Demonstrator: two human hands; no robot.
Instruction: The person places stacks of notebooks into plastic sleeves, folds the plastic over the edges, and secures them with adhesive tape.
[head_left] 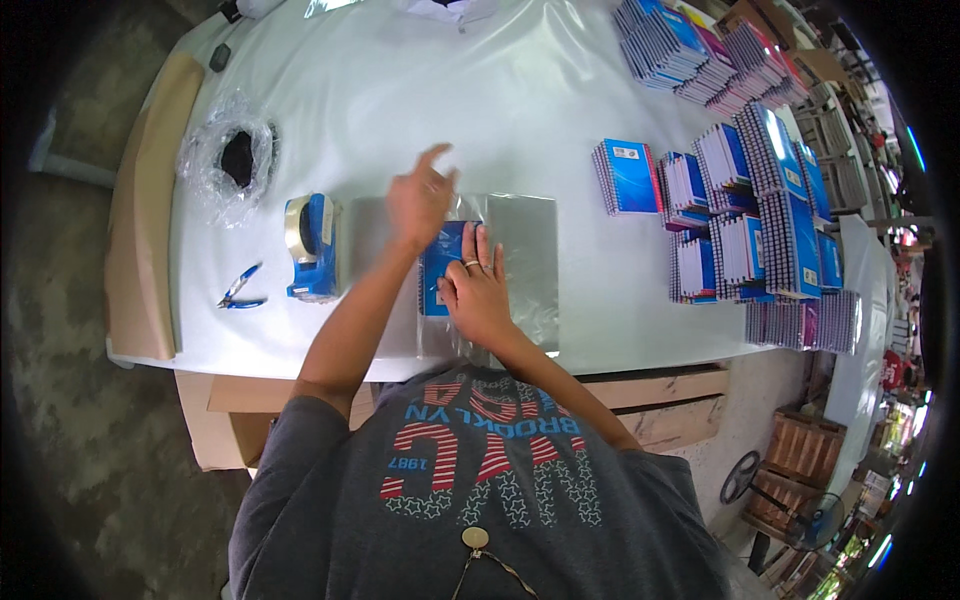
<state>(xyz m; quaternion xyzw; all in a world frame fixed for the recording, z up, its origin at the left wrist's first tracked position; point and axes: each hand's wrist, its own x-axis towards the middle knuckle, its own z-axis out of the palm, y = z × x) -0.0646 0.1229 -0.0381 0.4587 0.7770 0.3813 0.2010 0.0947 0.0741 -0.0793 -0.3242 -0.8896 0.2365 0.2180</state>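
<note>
A: What have we got around us on this desk [560, 100]?

B: Quite a bit, tbh. On our left there's a blue tape dispenser [318, 260] just beside the work spot, with blue-handled pliers [240, 288] further out. Above those we've got a crumpled bundle of clear plastic [205, 165] with a dark middle, and a long brown sheet [150, 220] runs down the desk's left edge.

A: And the right?

B: Notebooks galore. One small blue stack [628, 180] sits a bit apart, then bigger piles [785, 230] crowd the right side, plus more stacks [665, 45] at the upper right of the frame.

A: So where's the one we're working on?

B: The blue notebook [436, 275] lies near the middle of the frame, close to the desk's near edge, with clear plastic film [530, 310] around it. Our own right hand [482, 295] is what blocks the view: it hides much of the cover's right side.

A: How are our hands posed?

B: Right one's palm down on the notebook, fingers stretched toward the top of the frame, two close together and another angled away, not clamped on anything. Left hand [420, 205] is over the notebook's upper left, motion-blurred, one finger sticking out to the upper right. We can't tell whether its other fingers are pinching something.
</note>
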